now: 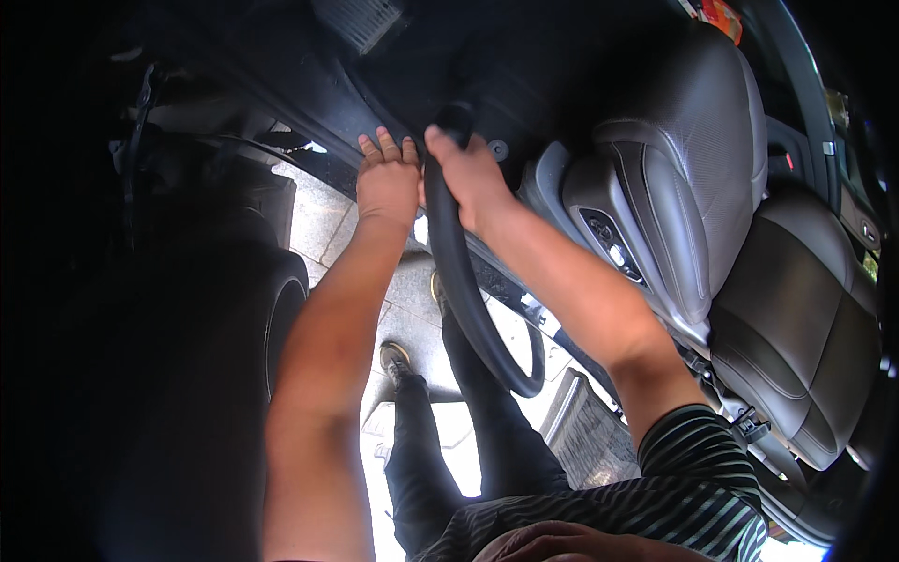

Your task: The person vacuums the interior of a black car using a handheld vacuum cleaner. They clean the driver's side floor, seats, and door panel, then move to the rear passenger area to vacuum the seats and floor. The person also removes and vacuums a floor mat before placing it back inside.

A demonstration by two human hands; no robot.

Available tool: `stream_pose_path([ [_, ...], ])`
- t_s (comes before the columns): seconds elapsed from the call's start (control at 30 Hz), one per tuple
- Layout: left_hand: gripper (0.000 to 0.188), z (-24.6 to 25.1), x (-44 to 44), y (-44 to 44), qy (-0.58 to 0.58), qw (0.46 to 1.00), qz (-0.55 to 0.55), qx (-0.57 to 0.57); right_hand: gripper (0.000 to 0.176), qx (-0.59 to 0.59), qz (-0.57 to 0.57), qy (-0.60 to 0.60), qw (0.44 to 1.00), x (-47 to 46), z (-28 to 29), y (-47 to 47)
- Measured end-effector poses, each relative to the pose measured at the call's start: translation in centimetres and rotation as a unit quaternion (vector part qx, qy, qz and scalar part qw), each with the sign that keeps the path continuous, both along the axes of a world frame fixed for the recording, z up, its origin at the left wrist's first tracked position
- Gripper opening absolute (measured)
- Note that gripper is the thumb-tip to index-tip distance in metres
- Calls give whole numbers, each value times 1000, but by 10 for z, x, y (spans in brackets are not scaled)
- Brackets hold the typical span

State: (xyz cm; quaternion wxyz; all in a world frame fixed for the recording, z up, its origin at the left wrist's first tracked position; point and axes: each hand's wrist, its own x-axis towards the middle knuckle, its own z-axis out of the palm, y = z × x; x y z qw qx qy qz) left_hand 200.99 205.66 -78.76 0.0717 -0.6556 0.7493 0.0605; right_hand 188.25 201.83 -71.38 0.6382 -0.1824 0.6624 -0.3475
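My right hand (474,172) grips a thick black hose (449,260) near its upper end, by a dark round end piece (456,119). From there the hose hangs down in a loop between my arms and bends back up at its lowest point. My left hand (388,179) lies palm down, fingers spread, on the door sill trim (337,116) of a car, just left of the hose. Beyond both hands is the dark footwell carpet (520,77), whose detail is lost in shadow.
A ribbed pedal or footrest (362,24) shows at the top. To the right stands a grey leather car seat (674,161) with a seat-control panel (607,242) on its side. The dark open door (211,337) fills the left. Below are paving tiles (319,218) and my shoes (397,355).
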Motion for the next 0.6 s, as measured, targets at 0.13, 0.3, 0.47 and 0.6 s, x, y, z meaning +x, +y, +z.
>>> stream_pose_path([
  [0.13,97,6,0,-3,-14,999,-2,34,51,-15,139,-45,989,-21,24,-46],
  [0.3,97,11,-2,-4,-9,1000,0,23,51,-25,270,-67,960,-13,25,-115],
  [0.47,103,7,-3,-2,-31,999,-9,6,47,-63,216,-63,972,-23,33,-102],
  [0.6,105,6,-2,-2,-31,999,-14,-4,47,-143,261,-96,950,-2,24,-191],
])
